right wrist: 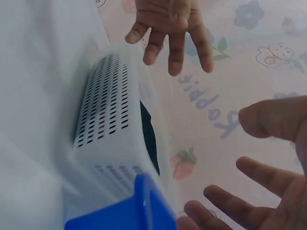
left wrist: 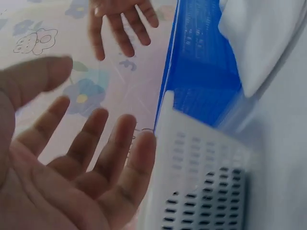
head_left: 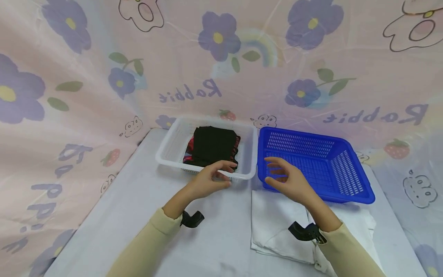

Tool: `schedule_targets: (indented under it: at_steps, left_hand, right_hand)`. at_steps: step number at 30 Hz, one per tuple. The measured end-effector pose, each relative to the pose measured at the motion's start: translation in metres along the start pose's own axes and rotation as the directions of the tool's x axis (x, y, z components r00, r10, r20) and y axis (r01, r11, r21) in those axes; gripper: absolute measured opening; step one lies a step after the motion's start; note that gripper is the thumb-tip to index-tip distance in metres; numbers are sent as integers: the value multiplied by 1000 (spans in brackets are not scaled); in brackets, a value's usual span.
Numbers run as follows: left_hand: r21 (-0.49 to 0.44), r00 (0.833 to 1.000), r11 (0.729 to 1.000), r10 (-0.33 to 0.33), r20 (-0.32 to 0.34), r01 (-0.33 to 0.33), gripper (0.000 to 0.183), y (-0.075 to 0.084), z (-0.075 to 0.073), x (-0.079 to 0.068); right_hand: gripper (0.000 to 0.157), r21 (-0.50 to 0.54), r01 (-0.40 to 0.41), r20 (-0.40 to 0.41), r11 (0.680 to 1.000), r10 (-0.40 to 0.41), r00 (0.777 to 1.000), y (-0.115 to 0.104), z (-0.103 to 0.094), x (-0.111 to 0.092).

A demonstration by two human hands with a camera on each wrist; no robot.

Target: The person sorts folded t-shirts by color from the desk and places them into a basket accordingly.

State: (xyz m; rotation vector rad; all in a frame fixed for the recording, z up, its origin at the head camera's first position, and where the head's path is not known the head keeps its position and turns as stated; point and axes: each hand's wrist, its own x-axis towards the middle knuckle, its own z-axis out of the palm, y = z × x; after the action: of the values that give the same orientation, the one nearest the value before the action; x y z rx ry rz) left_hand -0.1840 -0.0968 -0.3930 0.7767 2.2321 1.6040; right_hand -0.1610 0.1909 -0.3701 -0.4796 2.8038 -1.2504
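Note:
Folded black clothing with red patterned edges lies inside a white plastic basket at the back of the table. My left hand hovers at the front rim of this basket, its fingers relaxed and holding nothing. To its right, my right hand hangs over the near left edge of a blue basket, fingers spread and bent a little, also holding nothing. Folded white cloth lies on the table below the right hand, partly hidden by the right forearm. Both wrist views show the palms bare.
The two baskets stand side by side, close together. A white-covered table carries everything. Behind and at the sides hangs a pink curtain printed with flowers. The blue basket's visible floor shows only its mesh.

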Motion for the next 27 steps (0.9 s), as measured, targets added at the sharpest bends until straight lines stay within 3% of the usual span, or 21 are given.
schedule_targets:
  at_steps: [6, 10, 15, 19, 27]
  left_hand:
    - [-22, 995, 1000, -14, 100, 17, 51, -4, 22, -7]
    - [-60, 991, 996, -58, 121, 65, 54, -11, 41, -8]
    - [-91, 983, 987, -119, 140, 133, 56, -23, 62, -9]
    - [-98, 967, 974, -185, 172, 204, 59, -31, 77, -11]
    - [-84, 940, 941, -315, 130, 327, 60, -44, 103, -10]
  right_hand:
    - [51, -28, 24, 22, 999, -23, 999, 19, -8, -35]
    - [49, -66, 5, 54, 998, -2, 999, 28, -11, -52]
    - [51, -65, -85, 69, 994, 90, 994, 43, -13, -71]
    - [53, -61, -161, 84, 985, 166, 983, 58, -13, -85]
    - [57, -112, -293, 107, 949, 305, 946, 79, -10, -107]
